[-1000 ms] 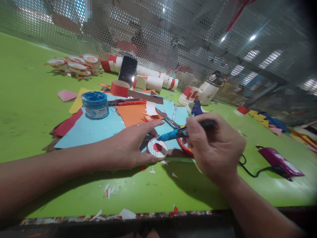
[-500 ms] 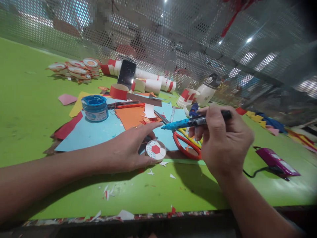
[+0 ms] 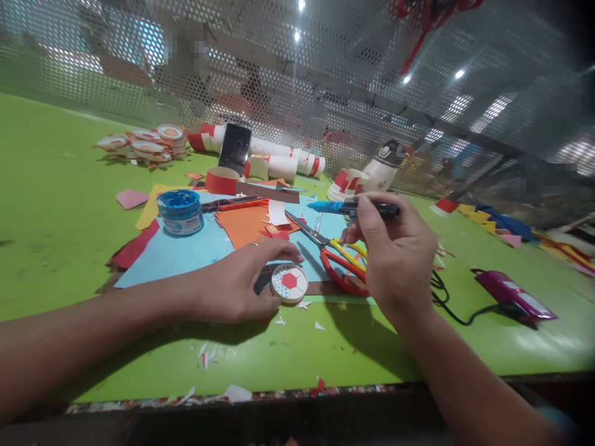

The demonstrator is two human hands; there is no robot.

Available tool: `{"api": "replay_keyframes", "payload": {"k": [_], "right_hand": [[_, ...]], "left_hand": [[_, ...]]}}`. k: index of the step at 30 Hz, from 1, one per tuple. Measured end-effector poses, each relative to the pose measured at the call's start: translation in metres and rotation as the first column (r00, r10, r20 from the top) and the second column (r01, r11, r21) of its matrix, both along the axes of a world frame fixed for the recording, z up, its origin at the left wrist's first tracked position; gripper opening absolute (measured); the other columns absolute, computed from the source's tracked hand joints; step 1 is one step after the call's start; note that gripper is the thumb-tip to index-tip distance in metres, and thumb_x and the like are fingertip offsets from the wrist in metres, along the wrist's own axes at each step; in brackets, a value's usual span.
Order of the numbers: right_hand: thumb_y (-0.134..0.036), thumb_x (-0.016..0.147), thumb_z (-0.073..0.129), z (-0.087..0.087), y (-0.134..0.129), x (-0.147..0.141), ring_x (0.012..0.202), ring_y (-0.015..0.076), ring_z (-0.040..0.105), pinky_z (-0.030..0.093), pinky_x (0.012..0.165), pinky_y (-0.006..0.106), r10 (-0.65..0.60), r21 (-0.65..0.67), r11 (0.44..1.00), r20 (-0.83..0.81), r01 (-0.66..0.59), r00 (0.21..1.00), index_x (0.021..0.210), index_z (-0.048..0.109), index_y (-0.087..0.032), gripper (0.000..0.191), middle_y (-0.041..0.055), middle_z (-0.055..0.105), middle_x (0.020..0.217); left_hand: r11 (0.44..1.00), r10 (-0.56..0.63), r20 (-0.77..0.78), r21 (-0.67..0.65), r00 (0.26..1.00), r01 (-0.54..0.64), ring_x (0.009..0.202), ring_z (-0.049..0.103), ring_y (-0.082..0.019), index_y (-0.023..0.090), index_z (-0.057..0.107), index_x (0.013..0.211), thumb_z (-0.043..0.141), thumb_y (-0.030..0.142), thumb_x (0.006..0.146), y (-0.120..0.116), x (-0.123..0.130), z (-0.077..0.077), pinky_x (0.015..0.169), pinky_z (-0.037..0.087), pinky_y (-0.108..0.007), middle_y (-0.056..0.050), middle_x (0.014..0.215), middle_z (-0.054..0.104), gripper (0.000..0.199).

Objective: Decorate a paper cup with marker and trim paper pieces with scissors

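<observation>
My left hand [image 3: 253,279] curls around a small round paper disc [image 3: 289,282] near the table's front, thumb at its lower left edge and fingers behind it. The disc is white with a red hexagon in the middle and blue dots on its left part. My right hand [image 3: 395,254] grips a black marker pen [image 3: 356,208] whose left end is smeared with blue paint. The pen is raised above the table, apart from the disc, pointing left. Scissors [image 3: 344,266] with red and yellow handles lie between the hands, partly hidden by my right hand.
An opened jar of blue paint [image 3: 180,214] stands on blue paper [image 3: 153,257]. Behind are a phone [image 3: 235,147], white-and-red paper tubes [image 3: 283,167] and stacked paper discs [image 3: 149,145]. A purple corded device [image 3: 515,296] lies at right. Paper scraps [image 3: 237,393] dot the front edge.
My right hand has moved left and up a little, carrying the marker pen farther from the disc. My left hand stays around the disc. The camera view has shifted slightly.
</observation>
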State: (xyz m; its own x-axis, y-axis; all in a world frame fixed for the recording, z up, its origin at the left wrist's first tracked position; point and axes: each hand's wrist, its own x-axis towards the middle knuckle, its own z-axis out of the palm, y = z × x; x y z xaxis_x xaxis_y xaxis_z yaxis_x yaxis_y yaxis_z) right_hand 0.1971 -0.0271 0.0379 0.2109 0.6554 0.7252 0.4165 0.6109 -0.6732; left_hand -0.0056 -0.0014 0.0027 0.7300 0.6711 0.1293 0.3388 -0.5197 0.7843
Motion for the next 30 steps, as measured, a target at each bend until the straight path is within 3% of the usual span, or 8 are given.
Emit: {"api": "replay_keyframes", "payload": {"k": [5,9,16,21,30], "right_hand": [[-0.019,0.087,0.063,-0.001,0.001,0.002,0.052,0.0108,0.057,0.053,0.055,0.028,0.066,-0.037,0.997,-0.067,-0.068,0.996,0.094,0.063,-0.02,0.007,-0.0063,0.057,0.06],[-0.019,0.087,0.064,-0.001,-0.001,0.004,0.054,0.0115,0.059,0.053,0.056,0.03,0.107,-0.037,0.993,-0.14,-0.113,0.984,0.098,0.063,-0.021,0.011,-0.0052,0.059,0.063],[-0.021,0.086,0.066,0.007,-0.009,0.001,0.04,0.0098,0.048,0.046,0.038,0.026,0.152,0.003,0.987,-0.297,-0.158,0.943,0.082,0.063,-0.022,0.005,-0.007,0.051,0.052],[-0.024,0.085,0.069,0.003,-0.014,-0.002,0.039,0.0083,0.046,0.038,0.035,0.023,0.091,-0.061,0.993,-0.189,-0.104,0.978,0.077,0.062,-0.021,0.011,-0.0071,0.051,0.05],[-0.022,0.085,0.065,-0.005,-0.02,-0.013,0.045,0.005,0.051,0.043,0.043,0.018,0.07,-0.175,0.984,0.148,-0.043,0.987,0.083,0.06,-0.02,0.006,-0.0071,0.056,0.061]], "left_hand": [[0.999,-0.01,0.028,-0.046,1.0,0.011,0.113,0.058,-0.03,0.018,0.052,0.123,0.067,0.028,0.075,-0.001,0.002,0.006,0.095,0.047,-0.045,-0.013,0.126,0.059,0.051],[0.995,0.048,-0.008,-0.087,0.999,-0.049,0.108,0.06,-0.029,0.016,0.043,0.132,0.069,0.03,0.075,0.001,0.002,0.001,0.089,0.05,-0.043,-0.014,0.124,0.059,0.065],[0.985,0.148,-0.019,-0.086,0.989,-0.149,0.099,0.06,-0.025,0.017,0.033,0.142,0.073,0.024,0.067,0.003,0.004,-0.001,0.089,0.048,-0.044,-0.011,0.116,0.059,0.085],[0.983,0.167,-0.035,-0.07,0.985,-0.169,0.102,0.058,-0.028,0.016,0.03,0.145,0.075,0.03,0.067,0.003,0.006,-0.002,0.09,0.048,-0.046,-0.012,0.119,0.056,0.092],[0.984,0.151,-0.027,-0.097,0.988,-0.153,0.113,0.055,-0.032,0.021,0.028,0.146,0.075,0.03,0.066,0.0,0.004,0.002,0.097,0.045,-0.049,-0.014,0.128,0.054,0.093]]}}
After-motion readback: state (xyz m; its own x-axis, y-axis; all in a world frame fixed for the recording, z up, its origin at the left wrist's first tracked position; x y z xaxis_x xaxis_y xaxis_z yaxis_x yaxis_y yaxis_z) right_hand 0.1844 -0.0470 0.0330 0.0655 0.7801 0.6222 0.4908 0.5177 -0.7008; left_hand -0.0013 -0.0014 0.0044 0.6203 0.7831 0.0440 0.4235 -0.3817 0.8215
